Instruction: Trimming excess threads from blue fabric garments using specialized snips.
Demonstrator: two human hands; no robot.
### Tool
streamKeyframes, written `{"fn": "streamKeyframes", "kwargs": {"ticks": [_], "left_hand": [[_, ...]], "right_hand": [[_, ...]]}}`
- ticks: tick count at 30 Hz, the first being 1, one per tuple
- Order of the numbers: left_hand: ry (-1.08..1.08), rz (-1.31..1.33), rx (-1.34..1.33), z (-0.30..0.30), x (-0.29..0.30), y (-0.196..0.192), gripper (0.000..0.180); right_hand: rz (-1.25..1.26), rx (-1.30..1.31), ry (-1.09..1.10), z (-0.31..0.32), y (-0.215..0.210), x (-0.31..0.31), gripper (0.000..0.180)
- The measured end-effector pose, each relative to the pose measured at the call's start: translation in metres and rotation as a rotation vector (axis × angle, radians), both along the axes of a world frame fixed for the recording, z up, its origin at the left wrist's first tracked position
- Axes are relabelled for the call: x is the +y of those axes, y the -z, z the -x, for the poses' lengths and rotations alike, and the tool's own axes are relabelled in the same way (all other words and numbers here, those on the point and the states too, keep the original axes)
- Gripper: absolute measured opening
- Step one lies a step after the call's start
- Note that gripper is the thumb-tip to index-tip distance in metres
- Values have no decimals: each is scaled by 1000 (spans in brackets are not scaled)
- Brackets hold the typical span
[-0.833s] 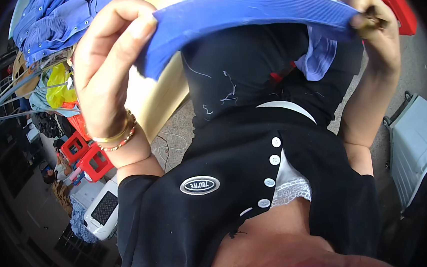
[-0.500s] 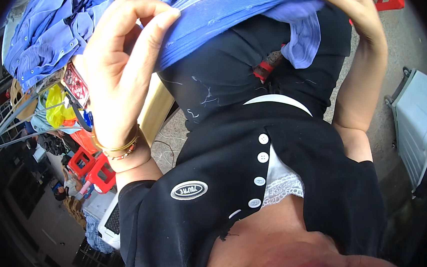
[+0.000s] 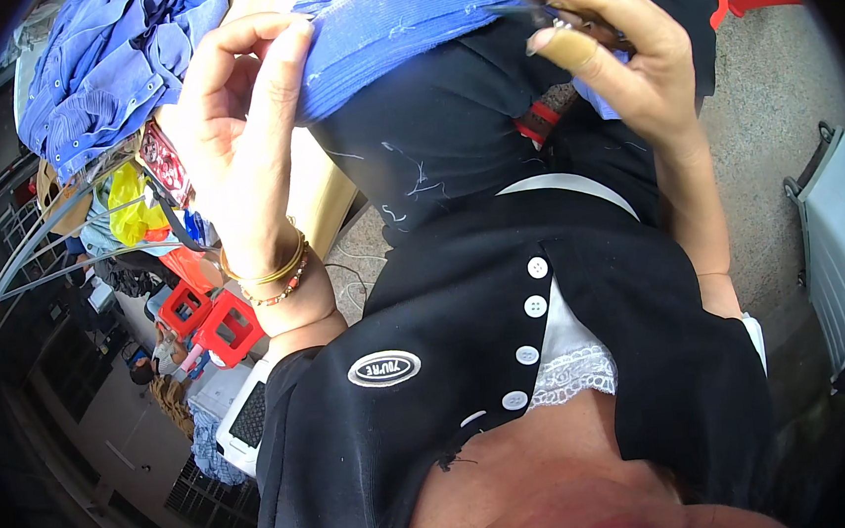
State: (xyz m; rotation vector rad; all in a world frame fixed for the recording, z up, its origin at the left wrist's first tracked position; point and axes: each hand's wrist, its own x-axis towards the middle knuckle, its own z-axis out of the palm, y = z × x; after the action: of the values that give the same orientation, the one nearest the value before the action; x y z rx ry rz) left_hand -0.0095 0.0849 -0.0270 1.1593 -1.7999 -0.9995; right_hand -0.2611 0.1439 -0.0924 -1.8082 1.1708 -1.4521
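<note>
Pinched shut, left hand (image 3: 244, 139), on the hem of a blue garment (image 3: 403, 17) stretched across the upper frame. Closed too, right hand (image 3: 615, 60), around small dark snips (image 3: 521, 3) laid against the same cloth edge. Below (close to the chest), black buttoned top (image 3: 509, 356). Heaped at upper left, more blue shirts (image 3: 100, 71); lower left, red stools (image 3: 214, 320). Bare concrete floor (image 3: 777, 107) at right, beside a grey crate (image 3: 832, 232).

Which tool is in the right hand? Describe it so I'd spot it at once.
Start at the blue cloth stretched across the top. At its right end the right hand pinches small dark snips, blades pointing left onto the cloth. It's the only metal thing there.
</note>
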Motion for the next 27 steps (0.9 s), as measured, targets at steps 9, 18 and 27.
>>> {"fn": "streamKeyframes", "kwargs": {"ticks": [9,18,27], "left_hand": [[-48,43,32,-5,6,10,13],[-43,50,-89,-5,3,6,14],[17,46,-55,-11,0,8,14]], "right_hand": [[77,25,26,-33,-4,-7,41],[67,35,-16,-31,-3,-11,38],[-26,-17,-61,-31,-5,-12,35]]}}
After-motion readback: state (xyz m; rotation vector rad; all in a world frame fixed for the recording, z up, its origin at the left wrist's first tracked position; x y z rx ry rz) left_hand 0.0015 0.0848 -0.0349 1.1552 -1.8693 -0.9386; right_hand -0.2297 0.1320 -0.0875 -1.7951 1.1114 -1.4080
